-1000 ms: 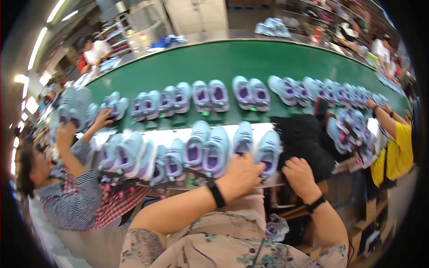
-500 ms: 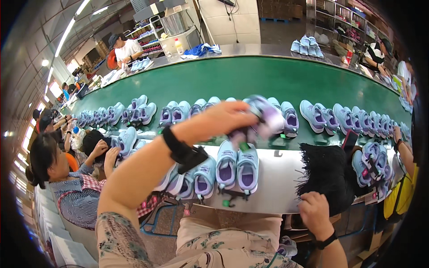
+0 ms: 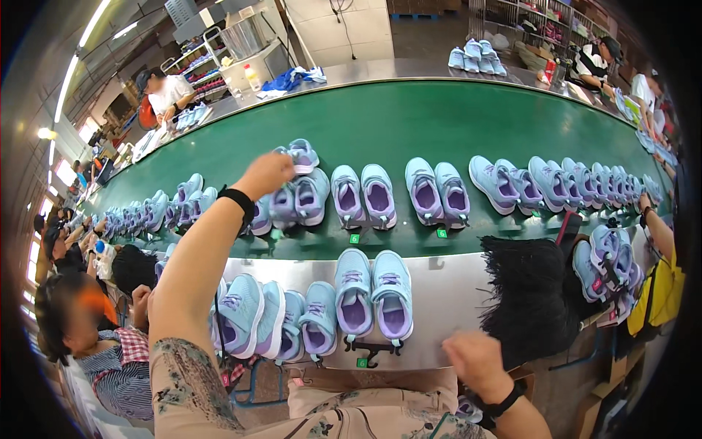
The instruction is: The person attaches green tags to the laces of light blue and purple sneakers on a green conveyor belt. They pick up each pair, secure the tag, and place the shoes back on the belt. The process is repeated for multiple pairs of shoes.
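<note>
One light-blue shoe [image 3: 301, 155] sat in the left hand [image 3: 265, 174], just above centre-left of the frame — the fingers closed around it, the shoe poking out up and to the right of the knuckles, over the green conveyor belt [image 3: 409, 121]. Just below and right of that hand a pair of blue shoes [image 3: 298, 202] rested on the belt. At lower right, the right hand [image 3: 475, 358] hung blurred near the steel worktop [image 3: 446, 285] — loosely curled, its grip impossible to tell — beside a black brush [image 3: 528, 296].
</note>
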The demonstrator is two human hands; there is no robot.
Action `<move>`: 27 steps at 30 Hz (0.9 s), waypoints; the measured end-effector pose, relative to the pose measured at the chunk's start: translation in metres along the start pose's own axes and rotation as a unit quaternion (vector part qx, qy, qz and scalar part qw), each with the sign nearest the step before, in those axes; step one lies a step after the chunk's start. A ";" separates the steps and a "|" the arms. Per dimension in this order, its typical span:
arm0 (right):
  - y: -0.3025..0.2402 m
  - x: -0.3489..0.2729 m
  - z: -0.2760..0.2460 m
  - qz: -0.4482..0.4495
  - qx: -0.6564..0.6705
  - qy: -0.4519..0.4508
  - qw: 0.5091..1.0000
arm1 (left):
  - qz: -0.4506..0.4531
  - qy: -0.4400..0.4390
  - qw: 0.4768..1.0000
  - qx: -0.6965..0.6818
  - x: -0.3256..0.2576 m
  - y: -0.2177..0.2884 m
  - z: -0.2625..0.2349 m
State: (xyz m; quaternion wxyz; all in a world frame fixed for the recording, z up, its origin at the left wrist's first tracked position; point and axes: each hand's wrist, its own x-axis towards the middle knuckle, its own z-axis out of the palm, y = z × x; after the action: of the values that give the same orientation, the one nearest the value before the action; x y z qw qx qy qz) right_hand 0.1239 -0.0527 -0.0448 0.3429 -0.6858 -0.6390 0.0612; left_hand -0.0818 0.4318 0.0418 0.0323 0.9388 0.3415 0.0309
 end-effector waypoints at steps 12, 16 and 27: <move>0.053 0.027 -0.044 0.175 0.077 0.065 0.979 | 0.035 -0.223 0.974 -0.019 -0.021 -0.040 0.066; 0.065 0.023 -0.042 0.312 0.294 0.062 0.901 | -0.202 -0.263 0.892 -0.308 -0.020 -0.010 0.004; -0.022 0.022 0.000 -0.045 0.275 -0.019 0.960 | -0.039 -0.096 0.944 -0.313 -0.081 0.161 -0.123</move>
State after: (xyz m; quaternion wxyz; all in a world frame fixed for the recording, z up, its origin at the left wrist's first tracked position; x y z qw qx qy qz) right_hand 0.1097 -0.0331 -0.0253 0.5084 -0.5344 -0.6338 0.2328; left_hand -0.0504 0.2616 0.1746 0.3583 0.8660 0.3459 0.0446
